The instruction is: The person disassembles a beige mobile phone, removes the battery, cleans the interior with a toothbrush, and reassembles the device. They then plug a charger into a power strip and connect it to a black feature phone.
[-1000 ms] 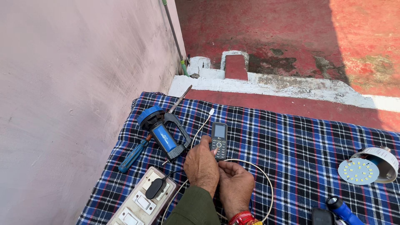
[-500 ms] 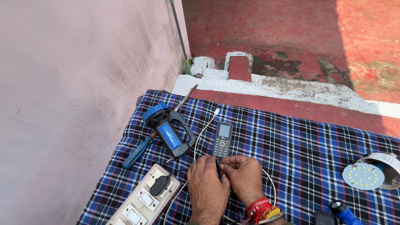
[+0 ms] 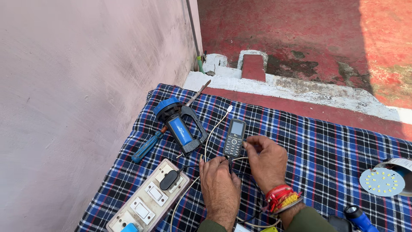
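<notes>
A small dark keypad phone (image 3: pixel 234 137) lies face up on a blue checked cloth (image 3: pixel 326 146). My left hand (image 3: pixel 219 185) is just below the phone, its fingertips pinched on a small black plug at the phone's bottom edge. Beside the phone's lower right edge, my right hand (image 3: pixel 267 160) has thumb and finger pinched on a thin white cable (image 3: pixel 213 129). That cable runs from a plug near the cloth's far side down under my hands. Red and yellow bands circle my right wrist.
A white extension board (image 3: pixel 148 199) with switches and a black plug (image 3: pixel 169 179) sits near left. A blue and black hand lamp (image 3: pixel 180 127) and a blue-handled screwdriver (image 3: pixel 148 146) lie by the pink wall. An LED bulb disc (image 3: pixel 382 181) and a blue torch (image 3: pixel 358 217) are at right.
My right hand has moved up from below the phone to its right edge. My left hand has stayed at the phone's bottom edge. The view has shifted slightly.
</notes>
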